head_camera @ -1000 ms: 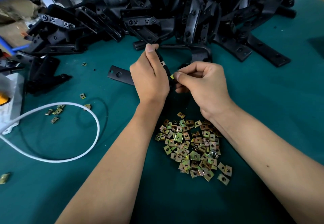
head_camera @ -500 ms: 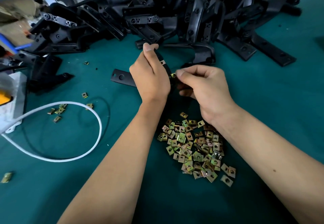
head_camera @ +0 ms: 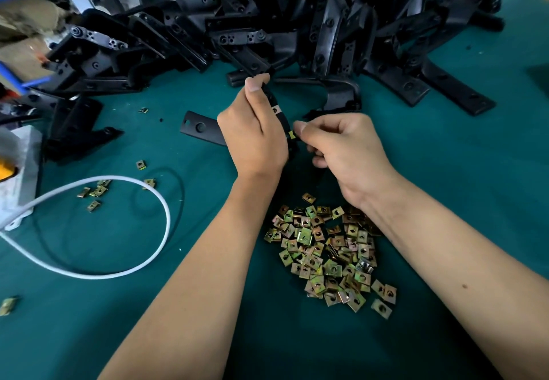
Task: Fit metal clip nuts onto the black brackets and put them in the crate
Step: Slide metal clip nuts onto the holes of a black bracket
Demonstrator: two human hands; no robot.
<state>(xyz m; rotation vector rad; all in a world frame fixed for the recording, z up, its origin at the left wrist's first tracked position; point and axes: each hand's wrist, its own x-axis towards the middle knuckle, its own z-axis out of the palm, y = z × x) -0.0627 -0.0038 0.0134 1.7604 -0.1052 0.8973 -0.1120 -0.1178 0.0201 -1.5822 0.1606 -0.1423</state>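
The left hand (head_camera: 252, 136) grips a black bracket (head_camera: 279, 112) upright while the right hand (head_camera: 341, 148) pinches a clip nut (head_camera: 291, 134) against its edge — loose nuts (head_camera: 326, 249) heaped just below both wrists, more brackets (head_camera: 267, 23) piled beyond

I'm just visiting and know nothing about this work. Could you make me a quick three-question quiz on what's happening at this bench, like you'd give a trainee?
1. True or false: the left hand grips the black bracket upright off the table.
2. What is the right hand pinching against the bracket's edge? A) the white cable B) a clip nut C) a screwdriver
3. Where does the main pile of clip nuts lie relative to the forearms?

Key
1. True.
2. B.
3. On the green table between the forearms, partly under the right one, nearer the person than the hands.
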